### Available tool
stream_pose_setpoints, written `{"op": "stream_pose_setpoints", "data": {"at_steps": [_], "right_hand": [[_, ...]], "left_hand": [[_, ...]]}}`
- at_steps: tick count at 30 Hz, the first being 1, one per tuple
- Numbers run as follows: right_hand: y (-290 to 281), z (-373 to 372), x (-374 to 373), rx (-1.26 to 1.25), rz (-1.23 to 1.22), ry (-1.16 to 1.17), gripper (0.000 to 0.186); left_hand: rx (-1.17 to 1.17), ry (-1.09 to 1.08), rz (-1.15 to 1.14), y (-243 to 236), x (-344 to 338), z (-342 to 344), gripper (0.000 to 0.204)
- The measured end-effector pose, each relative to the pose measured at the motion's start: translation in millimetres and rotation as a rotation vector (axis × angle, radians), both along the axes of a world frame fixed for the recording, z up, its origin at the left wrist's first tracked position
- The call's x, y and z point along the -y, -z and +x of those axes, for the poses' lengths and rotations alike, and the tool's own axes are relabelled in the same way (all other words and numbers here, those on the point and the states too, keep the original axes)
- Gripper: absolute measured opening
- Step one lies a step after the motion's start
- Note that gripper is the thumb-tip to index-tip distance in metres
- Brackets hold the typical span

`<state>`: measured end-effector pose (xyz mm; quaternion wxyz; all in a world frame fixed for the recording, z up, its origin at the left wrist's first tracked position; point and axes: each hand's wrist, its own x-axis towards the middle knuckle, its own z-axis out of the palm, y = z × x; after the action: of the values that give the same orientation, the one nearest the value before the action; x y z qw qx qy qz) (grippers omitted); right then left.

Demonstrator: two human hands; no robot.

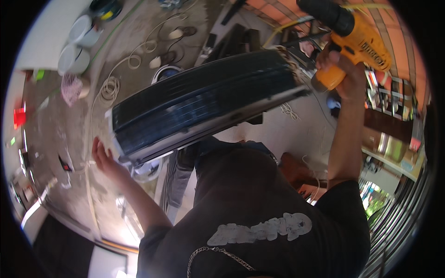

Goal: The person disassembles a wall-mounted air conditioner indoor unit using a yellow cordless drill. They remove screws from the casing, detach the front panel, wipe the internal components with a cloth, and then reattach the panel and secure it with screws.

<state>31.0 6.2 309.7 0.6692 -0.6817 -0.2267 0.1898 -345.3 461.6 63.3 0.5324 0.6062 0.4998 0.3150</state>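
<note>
My right hand (343,69) is wrapped round the grip of an orange cordless drill (371,46) with a black chuck, raised beside the right end of a long dark unit with a curved, finned body (199,99) and a pale lower rail. The unit lies crosswise in front of me, slightly tilted; what holds it up is mostly hidden under it. My left hand (104,157) has its fingers apart and holds nothing, just outside the unit's left end; whether a fingertip touches it I cannot tell.
Two white buckets (74,58), a pink-and-white bundle (72,90) and coiled pale hose (110,92) lie at the upper left. A red container (19,118) stands at the far left. At the right are a cluttered shelf (389,157) and a rack (396,97).
</note>
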Motion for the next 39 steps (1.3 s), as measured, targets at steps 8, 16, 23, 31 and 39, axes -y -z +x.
{"op": "stream_pose_setpoints", "data": {"at_steps": [8, 16, 23, 31, 39], "right_hand": [[51, -242, 316, -0.13, 0.251, 0.766, 0.045], [163, -524, 512, -0.307, 0.342, 1.314, 0.032], [228, -710, 529, -0.603, 0.302, 1.816, 0.029], [260, -754, 473, -0.655, 0.552, 2.309, 0.032], [228, -711, 444, -1.049, 0.654, 2.748, 0.032]], "left_hand": [[0.246, 0.266, 0.795, -124, 138, 92, 0.039], [0.487, 1.003, 0.78, -149, 502, 189, 0.026], [0.623, 1.871, 0.515, -70, 861, 135, 0.023], [0.487, 3.161, 0.321, 69, 1163, -49, 0.013], [0.779, 3.041, 0.309, 225, 1431, -210, 0.014]]}}
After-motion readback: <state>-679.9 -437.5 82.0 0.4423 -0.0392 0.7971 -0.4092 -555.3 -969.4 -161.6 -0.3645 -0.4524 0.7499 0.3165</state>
